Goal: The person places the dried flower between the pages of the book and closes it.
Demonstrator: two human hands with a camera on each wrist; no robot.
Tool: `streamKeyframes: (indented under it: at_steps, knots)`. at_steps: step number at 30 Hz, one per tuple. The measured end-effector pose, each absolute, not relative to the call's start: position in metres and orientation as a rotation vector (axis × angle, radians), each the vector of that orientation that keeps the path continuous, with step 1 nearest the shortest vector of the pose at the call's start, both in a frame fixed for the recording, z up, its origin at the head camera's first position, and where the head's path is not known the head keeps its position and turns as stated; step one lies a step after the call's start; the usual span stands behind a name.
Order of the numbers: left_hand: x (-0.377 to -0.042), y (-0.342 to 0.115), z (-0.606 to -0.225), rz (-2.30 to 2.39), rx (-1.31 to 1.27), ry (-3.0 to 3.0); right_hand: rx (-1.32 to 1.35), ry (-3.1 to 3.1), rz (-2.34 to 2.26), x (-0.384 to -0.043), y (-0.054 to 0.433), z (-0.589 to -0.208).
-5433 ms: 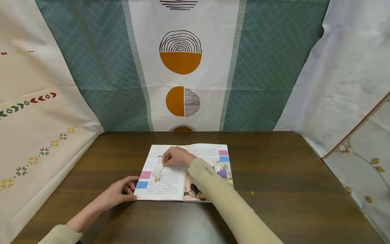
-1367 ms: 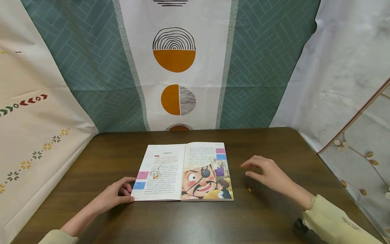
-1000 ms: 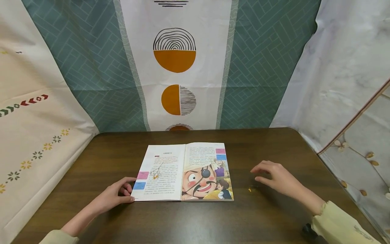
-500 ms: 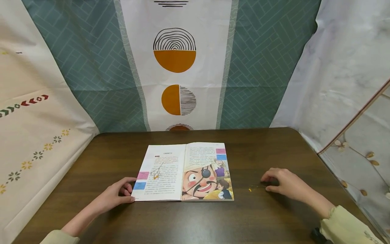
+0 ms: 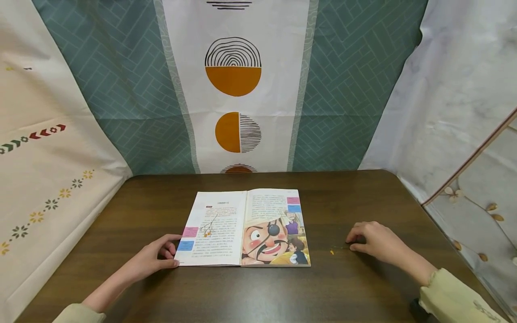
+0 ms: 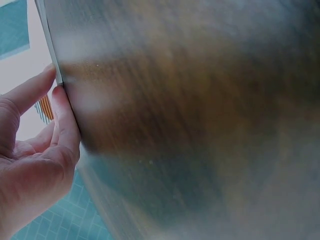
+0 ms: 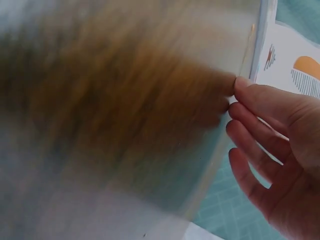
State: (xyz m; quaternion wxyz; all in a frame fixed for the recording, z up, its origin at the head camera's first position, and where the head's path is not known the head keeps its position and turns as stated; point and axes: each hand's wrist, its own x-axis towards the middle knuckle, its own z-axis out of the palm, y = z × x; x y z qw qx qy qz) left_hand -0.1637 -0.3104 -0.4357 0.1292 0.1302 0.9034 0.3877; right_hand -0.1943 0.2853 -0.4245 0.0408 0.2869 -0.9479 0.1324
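Note:
An open picture book [image 5: 262,202] lies on the brown table [image 5: 226,296], pirate picture on its right page. On the left page lies a thin dried flower sprig [image 5: 208,233] with small orange heads. My left hand [image 5: 151,255] rests at the book's left edge, thumb on the lower corner and a fingertip by the pink tab. Right of the book, a second dried flower sprig [image 5: 332,252] lies on the tabletop, its yellow head toward the book. The thumb and forefinger of my right hand [image 5: 373,242] pinch its stem end; the right wrist view shows the sprig [image 7: 252,30] beyond the fingertips.
A printed cloth [image 5: 242,103] with teal side panels hangs behind the table. Patterned cream fabric [image 5: 52,148] stands on the left, and a white marbled cloth [image 5: 456,98] on the right.
After leaving the sprig on the left page, my right hand moved right, away from the book, and lowered to the second sprig's stem. My left hand stayed by the book's edge.

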Motion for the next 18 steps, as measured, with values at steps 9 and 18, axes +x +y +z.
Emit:
streamKeyframes:
  at_steps: [9,18]
  knots:
    - [-0.1626,-0.3108,-0.4358,1.122,0.370,2.623,0.907,-2.876,0.328,-0.1957,0.2824,-0.4259]
    - [-0.1630,-0.3105,-0.4364,1.126,0.380,2.625,0.908,-2.829,0.257,-0.1964,0.2801,-0.4281]
